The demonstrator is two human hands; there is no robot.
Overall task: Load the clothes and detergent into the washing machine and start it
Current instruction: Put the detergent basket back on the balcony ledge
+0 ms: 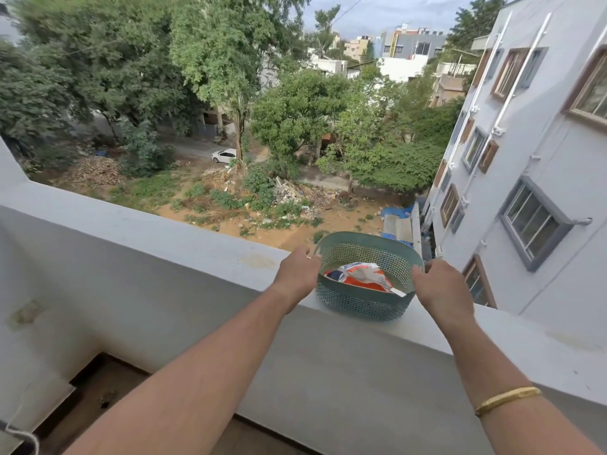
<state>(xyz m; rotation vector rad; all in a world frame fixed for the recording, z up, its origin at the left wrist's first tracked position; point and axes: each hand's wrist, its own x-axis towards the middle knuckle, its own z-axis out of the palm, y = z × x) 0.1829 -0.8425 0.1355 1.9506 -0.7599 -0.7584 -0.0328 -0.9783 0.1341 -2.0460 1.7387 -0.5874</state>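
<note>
Both my hands grip the basket (pixel 366 300) on the ledge (pixel 203 234): left hand (pixel 297 274) on its left rim, right hand (pixel 441 287) on its right. A detergent pouch (pixel 363 274) lies inside the basket.

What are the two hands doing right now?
Left hand: closed on the left rim of the basket.
Right hand: closed on the basket's right rim.
</note>
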